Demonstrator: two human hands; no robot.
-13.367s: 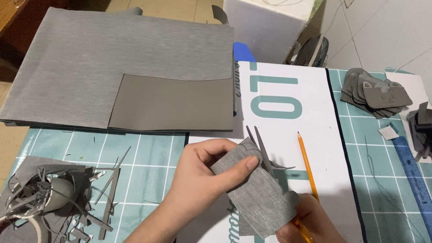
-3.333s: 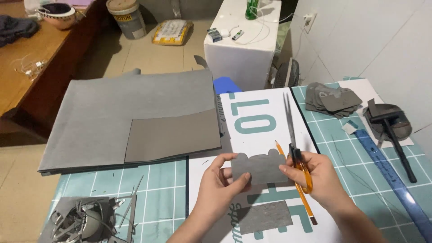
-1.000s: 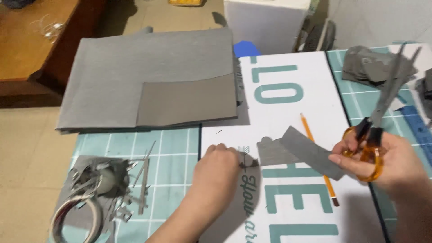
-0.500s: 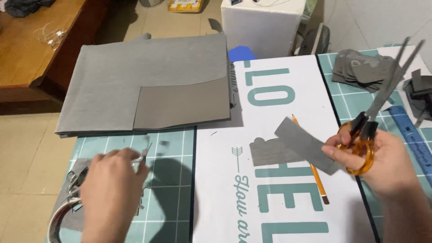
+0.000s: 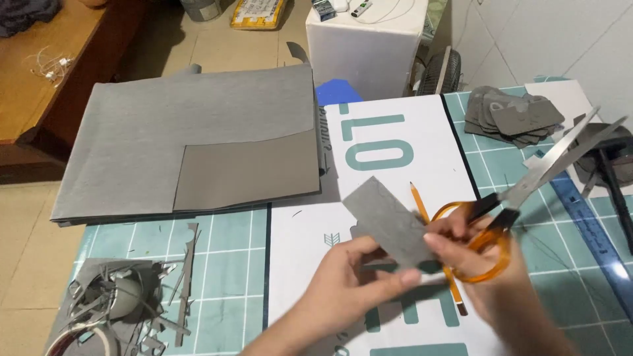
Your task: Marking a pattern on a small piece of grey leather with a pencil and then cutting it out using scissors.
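Both hands (image 5: 356,280) gripping grey piece (image 5: 389,221), scissors (image 5: 521,198) seemingly parted

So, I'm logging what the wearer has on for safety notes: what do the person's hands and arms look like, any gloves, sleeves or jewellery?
Both are bare. The left hand has no glove, ring or watch, and its forearm shows no sleeve down to the frame edge. The right hand is also ungloved and ringless, with its wrist and forearm uncovered. Fingernails are short and unpainted. No bands, straps or markings show on either arm.
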